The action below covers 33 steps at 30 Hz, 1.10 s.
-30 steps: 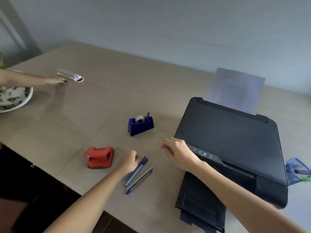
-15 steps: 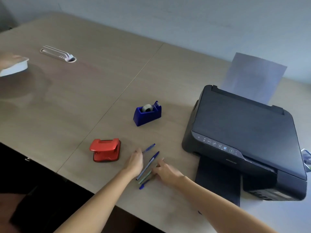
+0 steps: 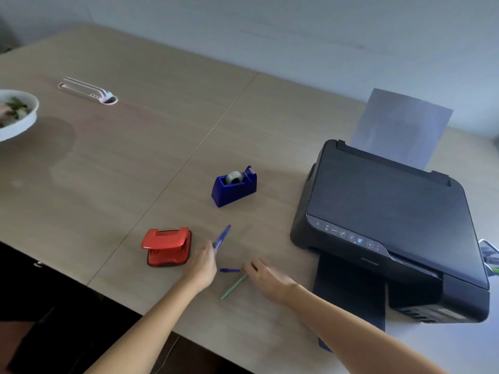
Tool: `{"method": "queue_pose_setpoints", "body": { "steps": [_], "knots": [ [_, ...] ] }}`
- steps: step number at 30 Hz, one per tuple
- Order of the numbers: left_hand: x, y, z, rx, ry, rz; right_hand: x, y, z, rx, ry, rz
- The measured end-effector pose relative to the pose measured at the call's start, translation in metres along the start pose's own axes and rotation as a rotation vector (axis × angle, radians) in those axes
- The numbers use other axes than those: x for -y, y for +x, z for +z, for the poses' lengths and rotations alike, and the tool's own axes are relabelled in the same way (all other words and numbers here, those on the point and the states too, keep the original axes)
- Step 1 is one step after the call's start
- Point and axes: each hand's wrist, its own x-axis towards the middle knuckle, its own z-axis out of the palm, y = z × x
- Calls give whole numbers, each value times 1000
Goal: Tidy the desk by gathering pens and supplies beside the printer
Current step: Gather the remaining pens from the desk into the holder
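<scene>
In the head view, my left hand (image 3: 201,267) is on the desk (image 3: 108,184) just beside the red punch (image 3: 167,247). Its grip is closed on a blue pen (image 3: 222,236), which points up and away from the fingers, toward the tape dispenser (image 3: 234,186). The pen looks blurred, so I cannot tell exactly how the fingers sit on it.

My right hand (image 3: 267,278) lies low over the desk, near the front of the printer (image 3: 386,228). Its fingers reach to two more pens: a short dark blue one (image 3: 229,270) that lies flat between my two hands, and a green pen (image 3: 233,286) whose upper end goes under my fingertips. I cannot tell if this grip is already closed on the green pen or only touches it.

The pens are light, thin and stiff, and their smooth round bodies can roll or slip. I think it is better to pinch each one in the middle of the barrel, or to sweep them together first and take them as one bundle. The punch and the dispenser look heavier and need the whole hand around the body.

The pens are still apart from the printer, so I judge the gathering is at the beginning.
</scene>
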Motion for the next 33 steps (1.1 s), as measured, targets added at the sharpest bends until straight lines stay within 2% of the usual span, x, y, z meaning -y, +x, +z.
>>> {"method": "queue_pose_setpoints", "body": {
  "steps": [3,6,9,13,16,21,23,27,30,33],
  "knots": [
    [-2,-10,-20,42,-123,-14,6,1,5,71,-34,62],
    [-7,-15,-35,106,-345,-73,3,-7,5,95,-31,72],
    [-25,-18,-54,115,-358,-33,-7,-25,-14,73,82,155],
    [-79,-15,-82,110,-385,68,-23,-68,-75,-221,307,199],
    [-153,-15,-88,172,-369,229,-48,-124,-129,-499,441,220],
    [-305,-29,-61,266,-381,481,-132,-233,-176,-948,520,481],
    [-363,-39,-36,253,-322,577,-176,-277,-178,-1035,577,652],
    [-463,-59,18,259,-196,716,-255,-354,-160,-1104,747,958],
    [-527,-58,60,228,-95,762,-294,-392,-145,-1198,874,1075],
    [-575,-40,103,200,11,774,-325,-403,-130,-1245,972,1114]
  ]
}}
